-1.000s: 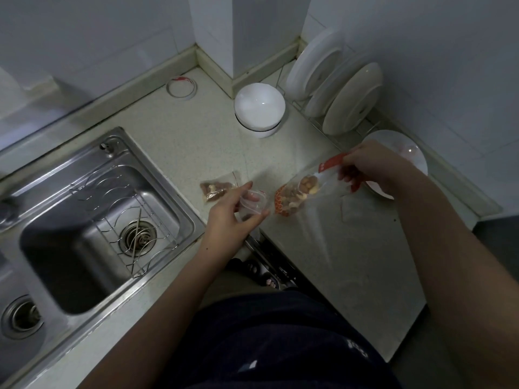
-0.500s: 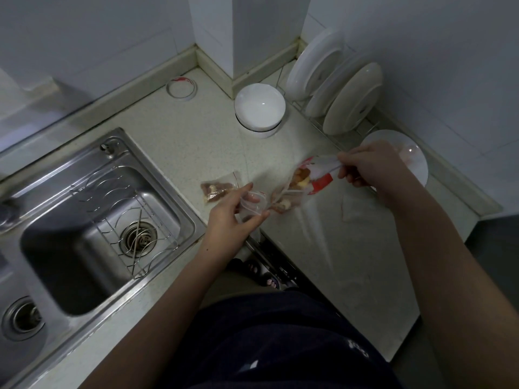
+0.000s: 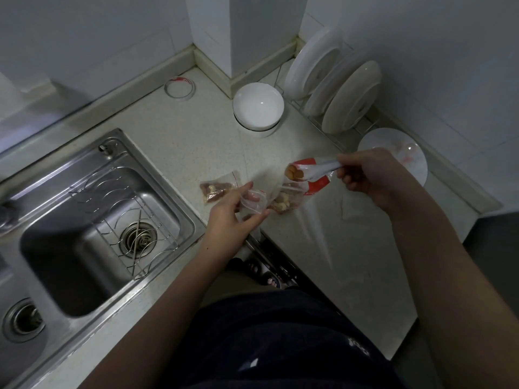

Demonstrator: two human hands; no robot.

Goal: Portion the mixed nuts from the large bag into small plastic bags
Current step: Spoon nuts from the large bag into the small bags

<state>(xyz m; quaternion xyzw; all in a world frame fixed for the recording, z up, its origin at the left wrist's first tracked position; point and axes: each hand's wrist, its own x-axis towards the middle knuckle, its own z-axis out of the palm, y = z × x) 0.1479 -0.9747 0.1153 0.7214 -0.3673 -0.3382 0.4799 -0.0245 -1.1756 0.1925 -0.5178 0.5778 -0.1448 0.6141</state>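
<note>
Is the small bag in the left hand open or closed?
Open: the left hand holds the small bag, mouth spread, beside the large bag.

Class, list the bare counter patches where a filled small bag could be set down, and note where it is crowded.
Free: between tape ring, bowl and sink; also the strip between the counter edge and right arm. Crowded: around the filled bag, left hand, right hand, and by the plates.

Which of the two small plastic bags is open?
The small clear plastic bag pinched in the left hand, mouth held wide. The other small bag, filled with nuts, lies on the beige counter.
</note>
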